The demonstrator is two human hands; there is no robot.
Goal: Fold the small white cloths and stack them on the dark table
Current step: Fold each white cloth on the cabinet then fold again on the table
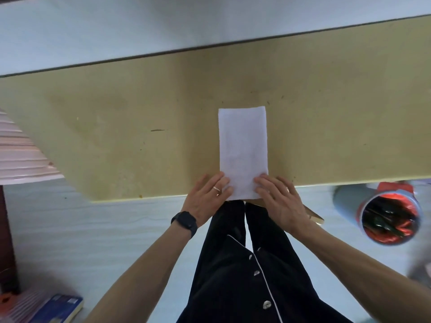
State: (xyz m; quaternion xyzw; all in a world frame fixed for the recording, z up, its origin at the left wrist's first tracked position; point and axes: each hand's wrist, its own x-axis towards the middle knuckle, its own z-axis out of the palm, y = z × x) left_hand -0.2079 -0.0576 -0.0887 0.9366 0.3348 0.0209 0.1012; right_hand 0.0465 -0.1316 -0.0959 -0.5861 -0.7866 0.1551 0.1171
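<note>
A small white cloth [242,145] lies folded into a long narrow rectangle on the tan table top [130,127], its near end at the table's front edge. My left hand [207,197] holds the cloth's near left corner, fingers curled onto the cloth's near left edge. My right hand [277,199] takes the near right corner the same way. A ring shows on the left hand and a dark watch on the left wrist. No other cloth is in view.
A pink pleated lampshade [21,157] stands at the left over a dark stand. Books [46,308] lie on the floor at bottom left. A bin [387,215] with a red and black liner sits on the floor at the right. A pale wall borders the table's far edge.
</note>
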